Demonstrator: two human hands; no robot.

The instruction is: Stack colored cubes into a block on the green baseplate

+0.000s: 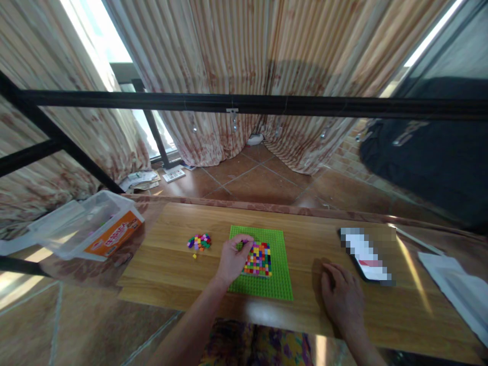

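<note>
My left hand point(233, 259) is over the upper left part of a green studded baseplate point(281, 282), its thumb and fingers pinched together. Whatever lies between the fingertips is too small to make out. Just under and beside those fingers, a block of small multicoloured bricks point(260, 260) covers the middle of the baseplate, partly hidden by the hand. To the left, a pile of loose small bricks point(200, 242) lies on the wooden table, with a single yellow brick point(194, 256) just in front of it. My right hand point(343, 297) rests on the table right of the baseplate, fingers loosely bent and apart, holding nothing.
A phone point(368, 256) with a blurred screen lies beyond my right hand. White sheet-like material point(455, 290) covers the table's right end. Left of the table stands a clear plastic box point(91, 223) with an orange label. A black metal bar point(251, 103) crosses in front of the curtains.
</note>
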